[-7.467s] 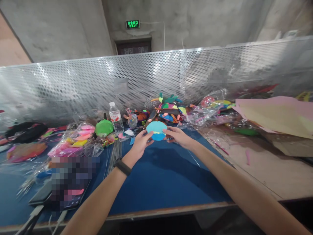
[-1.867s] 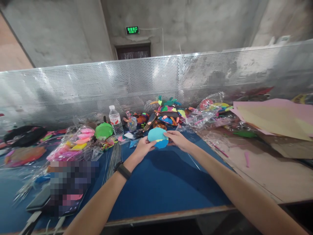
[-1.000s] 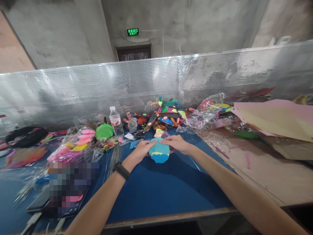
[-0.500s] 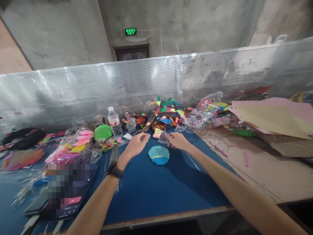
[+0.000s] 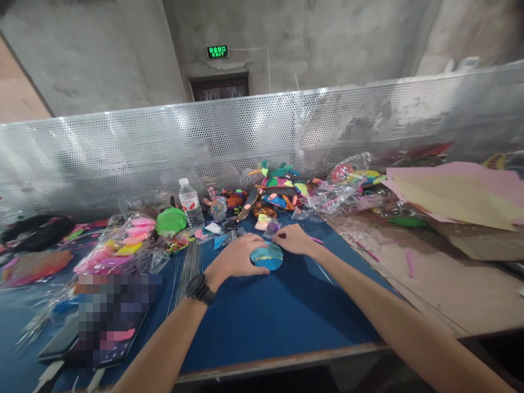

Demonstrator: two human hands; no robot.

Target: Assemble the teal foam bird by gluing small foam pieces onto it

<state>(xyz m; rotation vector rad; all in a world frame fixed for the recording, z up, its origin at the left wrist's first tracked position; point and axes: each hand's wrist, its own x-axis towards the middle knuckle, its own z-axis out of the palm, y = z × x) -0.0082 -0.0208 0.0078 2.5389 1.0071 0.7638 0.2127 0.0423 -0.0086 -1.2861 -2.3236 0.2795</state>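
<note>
A round, flat clay disc (image 5: 269, 258), light blue above and deeper blue below with a thin yellow line between, lies on the blue table (image 5: 278, 327). My left hand (image 5: 241, 255) rests at its left side, thumb and fingers spread around the edge. Just beyond the disc's upper right is my right hand (image 5: 295, 239), its fingers pinched together; whatever they hold is too small to name. Small bags with purple and pale yellow clay (image 5: 262, 222) lie behind the hands.
A water bottle (image 5: 191, 203), green clay (image 5: 171, 220) and bagged pink clay (image 5: 139, 229) stand left. Thin wires (image 5: 189, 270) lie near my left wrist, phones (image 5: 118, 327) lower left. Coloured clay pieces (image 5: 280, 185) pile at the back, paper sheets (image 5: 458, 191) right.
My left hand has moved right and down to the disc, and its fingers have spread. A small blue bag now shows behind it. My right hand has barely moved.
</note>
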